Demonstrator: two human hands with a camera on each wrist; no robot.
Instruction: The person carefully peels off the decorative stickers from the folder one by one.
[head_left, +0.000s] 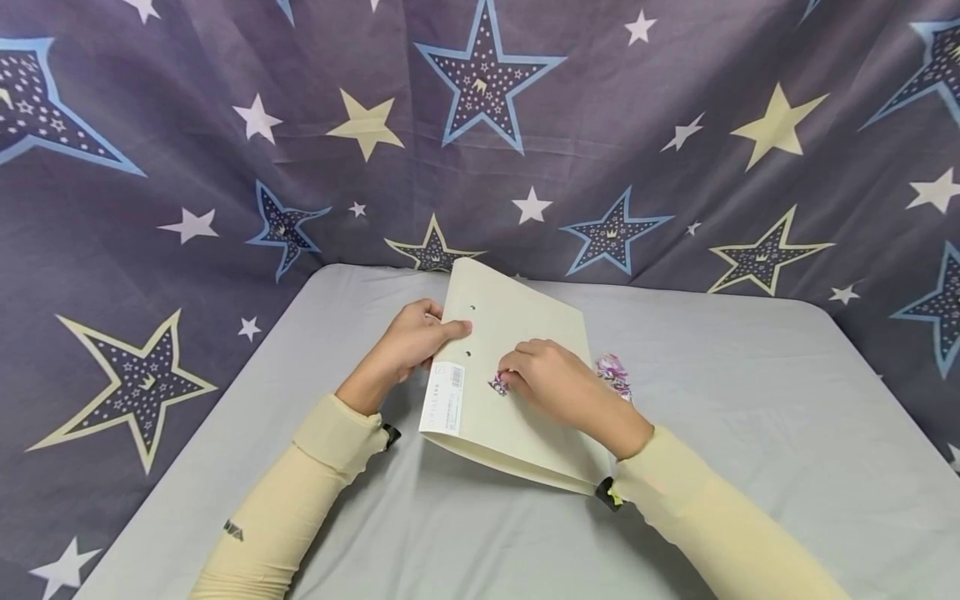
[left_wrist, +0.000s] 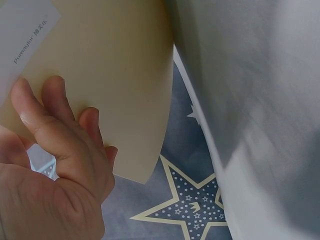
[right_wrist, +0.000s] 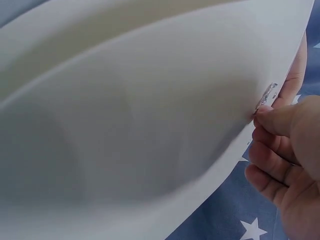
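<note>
A cream file folder [head_left: 517, 300] with two small punched holes and a white barcode label [head_left: 444, 398] stands tilted over the bed-like surface. My left hand [head_left: 415, 337] grips its left edge, thumb on the front and the other fingers against the back, as the left wrist view [left_wrist: 65, 150] shows. Over the folder's front, my right hand [head_left: 558, 383] pinches a small shiny pink-and-silver piece [head_left: 498, 384] between thumb and forefinger, close to the cover. In the right wrist view, that piece [right_wrist: 267, 94] glints at the fingertips; what it is I cannot tell.
More crinkled, shiny pink pieces [head_left: 613, 372] lie on the grey sheet [head_left: 720, 358], just beyond the folder's right edge and partly behind my right wrist. A dark star-patterned cloth [head_left: 525, 167] hangs behind the surface and along its sides.
</note>
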